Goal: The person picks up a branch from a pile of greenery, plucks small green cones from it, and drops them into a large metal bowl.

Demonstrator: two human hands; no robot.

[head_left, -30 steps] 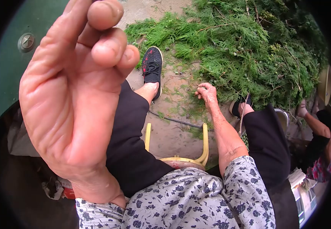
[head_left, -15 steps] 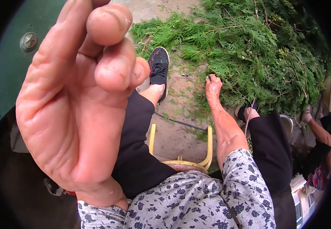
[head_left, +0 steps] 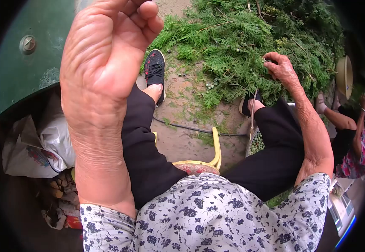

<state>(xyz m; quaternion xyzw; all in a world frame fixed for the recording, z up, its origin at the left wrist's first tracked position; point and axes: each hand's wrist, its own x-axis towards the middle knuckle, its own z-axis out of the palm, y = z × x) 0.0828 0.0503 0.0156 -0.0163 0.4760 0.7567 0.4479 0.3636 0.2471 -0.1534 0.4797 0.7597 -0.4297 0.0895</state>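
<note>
My left hand [head_left: 115,54] is raised close to the camera, palm showing, with loosely curled fingers and nothing seen in it; the top of the hand is cut off. At the near edge of a heap of cut evergreen branches [head_left: 233,46] is my right hand [head_left: 285,73]. Its thumb and fingers are closed around small pale-green bits that look like green cones, partly hidden by the fingers. A cluster of similar cones [head_left: 210,85] shows on the branches. Beside my right leg, a container holds many small green cones [head_left: 257,143].
A yellow-framed chair [head_left: 217,151] stands between my knees, and a dark hose [head_left: 191,128] crosses the ground. White bags [head_left: 43,147] lie at left under a green metal surface [head_left: 27,80]. Another person [head_left: 352,143] sits at far right near a pale basin [head_left: 344,77].
My right hand has moved right along the branches. My left hand has drawn up and away from the camera, showing more wrist. The view has shifted, revealing the cones and white bags.
</note>
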